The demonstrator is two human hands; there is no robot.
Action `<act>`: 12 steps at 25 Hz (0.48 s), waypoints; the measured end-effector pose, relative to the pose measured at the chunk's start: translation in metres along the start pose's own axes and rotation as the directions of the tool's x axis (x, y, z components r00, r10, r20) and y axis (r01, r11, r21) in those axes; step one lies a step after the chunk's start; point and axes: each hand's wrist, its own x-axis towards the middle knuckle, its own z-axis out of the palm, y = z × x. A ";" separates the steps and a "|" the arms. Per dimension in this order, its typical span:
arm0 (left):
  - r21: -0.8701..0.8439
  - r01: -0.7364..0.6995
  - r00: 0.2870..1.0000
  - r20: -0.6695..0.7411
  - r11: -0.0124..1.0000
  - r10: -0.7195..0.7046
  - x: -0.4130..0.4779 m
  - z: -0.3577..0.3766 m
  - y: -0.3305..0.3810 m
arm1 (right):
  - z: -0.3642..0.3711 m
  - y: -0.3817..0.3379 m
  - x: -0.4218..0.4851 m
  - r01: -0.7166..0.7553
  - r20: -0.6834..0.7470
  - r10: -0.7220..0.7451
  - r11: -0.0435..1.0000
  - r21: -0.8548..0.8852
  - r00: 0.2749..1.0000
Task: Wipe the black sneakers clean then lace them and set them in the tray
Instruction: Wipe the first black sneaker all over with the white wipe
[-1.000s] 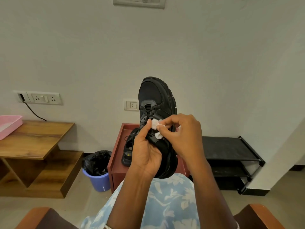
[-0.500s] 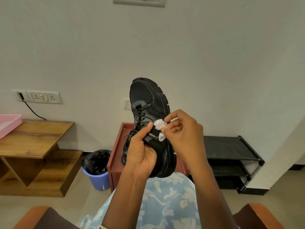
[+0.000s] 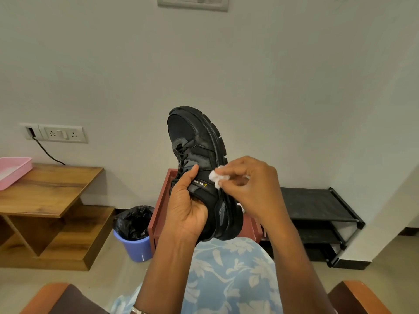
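At the far left a pink tray (image 3: 21, 168) sits on the edge of a wooden bench (image 3: 52, 189), well apart from the shoe, with a wall socket (image 3: 60, 133) above it and a cable hanging from the socket. Further right, on the floor, stands a blue bin (image 3: 138, 248) lined with a black bag, just beside a red-brown cabinet (image 3: 158, 211). In front of that cabinet the black sneaker (image 3: 197, 141) is held in the air, toe pointing up and heel down, its chunky ridged sole turned to the right and its laced top turned to the left. The left grip (image 3: 186, 209) is clasped round the rear half of the sneaker, thumb lying up along the side panel next to the laces; its other fingers are hidden behind the shoe. The upper is matt black with grey panels, black laces run through the eyelets, and small white lettering with a yellow mark sits on the side just above the thumb's base. A crumpled white tissue (image 3: 216, 177) touches the side of the sneaker near the sole's edge, pinched between the thumb and fingertips of the right grip (image 3: 251, 184), whose other fingers are curled. To the right, by the wall, stands a low black shoe rack (image 3: 313, 205)
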 end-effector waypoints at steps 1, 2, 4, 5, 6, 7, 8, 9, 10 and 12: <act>0.009 0.005 1.000 0.004 1.000 -0.005 -0.001 0.001 -0.001 | 0.003 -0.001 0.008 0.016 -0.067 -0.016 1.000 0.007 0.998; 0.016 0.005 1.000 0.000 1.000 -0.005 -0.001 0.000 -0.002 | 0.006 -0.001 0.014 0.027 -0.114 -0.026 1.000 0.004 0.993; 0.017 -0.003 1.000 -0.009 1.000 0.003 0.000 -0.003 -0.001 | 0.007 -0.001 0.015 0.029 -0.118 -0.030 1.000 -0.011 0.993; 0.007 -0.002 1.000 -0.009 1.000 0.002 -0.001 -0.004 0.001 | 0.001 -0.001 0.012 0.016 -0.056 -0.017 0.999 -0.028 0.998; -0.009 -0.004 1.000 -0.009 1.000 0.004 -0.001 -0.005 0.002 | -0.007 -0.003 0.008 -0.014 0.052 0.016 0.999 -0.053 0.999; -0.024 -0.010 1.000 -0.008 1.000 0.009 -0.001 -0.004 0.003 | -0.016 -0.004 0.004 -0.048 0.181 0.064 0.995 -0.090 0.981; -0.034 -0.019 1.000 -0.011 0.999 0.019 -0.001 -0.004 0.004 | -0.023 -0.005 0.001 -0.071 0.284 0.106 0.989 -0.131 0.953; -0.040 -0.024 1.000 -0.010 0.999 0.024 -0.002 -0.003 0.003 | -0.028 -0.005 0.000 -0.082 0.324 0.127 0.985 -0.149 0.937; -0.042 -0.025 1.000 -0.006 0.999 0.025 -0.003 -0.002 0.002 | -0.029 -0.005 0.002 -0.082 0.298 0.123 0.986 -0.146 0.946; -0.023 -0.026 1.000 0.000 0.999 0.026 -0.004 0.001 -0.001 | -0.023 -0.004 0.011 -0.062 0.091 0.070 0.994 -0.087 0.993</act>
